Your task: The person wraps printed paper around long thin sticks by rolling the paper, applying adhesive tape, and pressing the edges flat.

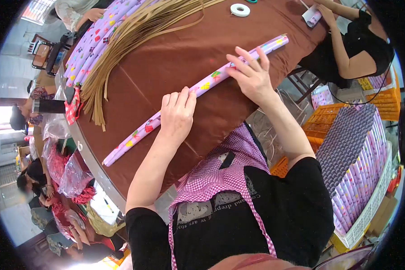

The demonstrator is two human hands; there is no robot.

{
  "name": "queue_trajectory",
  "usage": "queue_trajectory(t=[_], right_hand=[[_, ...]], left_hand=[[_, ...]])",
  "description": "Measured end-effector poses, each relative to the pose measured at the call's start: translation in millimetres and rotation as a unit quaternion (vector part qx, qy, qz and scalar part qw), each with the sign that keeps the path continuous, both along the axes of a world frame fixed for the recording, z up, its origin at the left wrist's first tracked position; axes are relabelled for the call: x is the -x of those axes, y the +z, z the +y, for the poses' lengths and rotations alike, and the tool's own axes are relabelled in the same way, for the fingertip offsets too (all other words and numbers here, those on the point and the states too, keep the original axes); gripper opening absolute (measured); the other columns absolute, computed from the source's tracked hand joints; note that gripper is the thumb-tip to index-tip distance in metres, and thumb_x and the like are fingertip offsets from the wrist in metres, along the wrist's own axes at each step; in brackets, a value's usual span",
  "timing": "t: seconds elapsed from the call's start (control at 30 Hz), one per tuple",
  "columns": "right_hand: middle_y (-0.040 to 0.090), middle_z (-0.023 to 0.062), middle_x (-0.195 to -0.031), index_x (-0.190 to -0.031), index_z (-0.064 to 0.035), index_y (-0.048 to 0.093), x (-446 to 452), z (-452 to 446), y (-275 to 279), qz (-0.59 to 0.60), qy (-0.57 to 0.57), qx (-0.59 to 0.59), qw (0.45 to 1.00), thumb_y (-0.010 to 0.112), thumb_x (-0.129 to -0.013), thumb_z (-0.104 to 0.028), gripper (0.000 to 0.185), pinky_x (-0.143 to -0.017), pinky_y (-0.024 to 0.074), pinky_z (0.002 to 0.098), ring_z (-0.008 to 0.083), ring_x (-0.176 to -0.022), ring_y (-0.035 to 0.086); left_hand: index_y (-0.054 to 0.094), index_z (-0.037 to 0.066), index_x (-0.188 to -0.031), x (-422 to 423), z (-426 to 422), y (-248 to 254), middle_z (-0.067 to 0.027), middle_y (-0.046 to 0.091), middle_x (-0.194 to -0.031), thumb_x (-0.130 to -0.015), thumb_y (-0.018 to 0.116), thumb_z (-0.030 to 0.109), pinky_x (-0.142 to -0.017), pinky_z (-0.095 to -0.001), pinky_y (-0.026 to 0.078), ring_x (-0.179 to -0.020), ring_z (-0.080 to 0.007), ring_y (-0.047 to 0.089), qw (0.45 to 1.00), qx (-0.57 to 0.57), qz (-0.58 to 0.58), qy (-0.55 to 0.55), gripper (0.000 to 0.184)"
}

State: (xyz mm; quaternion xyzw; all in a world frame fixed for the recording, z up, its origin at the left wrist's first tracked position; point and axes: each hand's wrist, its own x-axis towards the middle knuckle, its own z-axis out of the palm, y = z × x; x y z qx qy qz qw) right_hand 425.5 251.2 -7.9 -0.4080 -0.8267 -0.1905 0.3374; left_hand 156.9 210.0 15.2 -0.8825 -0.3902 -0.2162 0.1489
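Note:
A long, thin roll of light purple patterned paper [204, 85] lies slantwise on the brown cloth of the table [175, 58]. My left hand [178, 110] rests on the roll left of its middle, palm down, its fingers close together and laid over the paper. Toward the roll's upper right end is my right hand [252, 74], its fingers spread over the paper. Neither hand is wrapped round the roll. What the palms touch is hidden.
Brown paper strips [135, 40] lie beside several purple rolls [92, 49] at the upper left. White tape [240, 10] sits near the far edge. A co-worker [360, 49] is at the right, above stacked rolls in a white basket [369, 211]. Other people are at the left.

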Motion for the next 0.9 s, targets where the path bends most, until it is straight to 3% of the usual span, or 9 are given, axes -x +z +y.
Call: queue_trajectory(t=[0.17,0.27,0.4,0.43,0.5,0.6,0.63,0.8,0.9], right_hand=[[0.059,0.0036,-0.136,-0.122,-0.0183,0.068,3,-7,14,0.042,0.005,0.062,0.997,0.08,-0.07,-0.019,0.053,-0.116,0.0231,0.0531,0.0281,-0.137,0.044],[0.058,0.0038,-0.136,-0.118,-0.0178,0.069,18,-2,13,0.028,0.027,0.073,0.997,0.08,-0.07,-0.019,0.049,-0.117,0.0221,0.0532,0.0286,-0.138,0.043],[0.065,0.001,-0.115,-0.108,-0.017,0.072,21,3,3,0.005,0.037,0.039,0.999,0.074,-0.074,-0.02,0.034,-0.118,0.0205,0.0538,0.0242,-0.13,0.05],[0.066,-0.0013,-0.107,-0.106,-0.0168,0.072,22,1,7,0.002,0.035,0.028,0.999,0.071,-0.078,-0.018,0.028,-0.118,0.0214,0.0539,0.0214,-0.124,0.054],[0.066,-0.0018,-0.106,-0.105,-0.0165,0.072,24,2,5,-0.004,0.032,0.021,0.999,0.07,-0.079,-0.018,0.027,-0.118,0.0222,0.0539,0.0207,-0.123,0.055],[0.066,-0.0028,-0.105,-0.104,-0.0158,0.073,27,7,6,0.003,0.035,0.003,0.999,0.068,-0.08,-0.017,0.024,-0.118,0.0236,0.0541,0.0181,-0.119,0.057],[0.066,-0.0028,-0.105,-0.103,-0.0156,0.073,27,8,6,0.004,0.039,0.003,0.999,0.067,-0.08,-0.017,0.024,-0.118,0.0235,0.0541,0.0172,-0.119,0.057],[0.067,-0.0028,-0.106,-0.104,-0.0147,0.072,28,5,2,0.006,0.032,0.021,0.999,0.067,-0.08,-0.016,0.024,-0.119,0.0226,0.0538,0.0152,-0.118,0.058],[0.067,-0.001,-0.115,-0.113,-0.0128,0.069,31,-9,3,0.002,0.008,0.062,0.998,0.068,-0.081,-0.019,0.033,-0.119,0.0216,0.0535,0.0166,-0.122,0.057]], left_hand=[[0.067,-0.003,-0.107,-1,-1,0,-0.0172,0.067,-0.109,-0.078,0.063,0.005,-0.08,-0.0375,0.045,-0.088,-0.0247,0.06,1.0,-0.006,-0.001,-0.003,0.031],[0.067,-0.003,-0.108,-1,-1,2,-0.0179,0.068,-0.109,-0.078,0.063,0.005,-0.08,-0.0374,0.046,-0.087,-0.0251,0.061,1.0,-0.004,0.002,0.0,0.031],[0.067,-0.001,-0.104,-1,-2,4,-0.0148,0.066,-0.108,-0.079,0.066,0.008,-0.08,-0.0377,0.045,-0.089,-0.0249,0.06,1.0,-0.008,-0.009,-0.001,0.027],[0.066,0.0,-0.103,-3,-5,12,-0.0131,0.066,-0.109,-0.081,0.069,0.01,-0.082,-0.0378,0.044,-0.091,-0.0249,0.06,0.999,0.045,-0.014,0.015,0.025],[0.064,0.003,-0.103,-6,-4,23,-0.0104,0.064,-0.111,-0.082,0.074,0.018,-0.085,-0.0392,0.042,-0.098,-0.0263,0.059,0.991,0.123,-0.01,0.046,0.028],[0.061,0.004,-0.108,-20,13,34,-0.0092,0.06,-0.111,-0.081,0.075,0.023,-0.083,-0.0396,0.042,-0.098,-0.0249,0.056,0.994,0.096,-0.042,0.009,0.036],[0.059,0.002,-0.118,-24,19,32,-0.0095,0.059,-0.114,-0.081,0.075,0.025,-0.084,-0.0398,0.042,-0.101,-0.025,0.056,0.994,0.093,-0.05,-0.003,0.047],[0.057,-0.001,-0.127,-38,34,-3,-0.0095,0.061,-0.112,-0.083,0.072,0.022,-0.082,-0.0383,0.044,-0.095,-0.0245,0.056,0.994,0.107,-0.009,0.012,0.052],[0.057,-0.002,-0.128,-40,29,-7,-0.0093,0.061,-0.11,-0.085,0.07,0.02,-0.079,-0.0362,0.044,-0.09,-0.0235,0.055,0.997,0.074,0.014,0.019,0.051]])
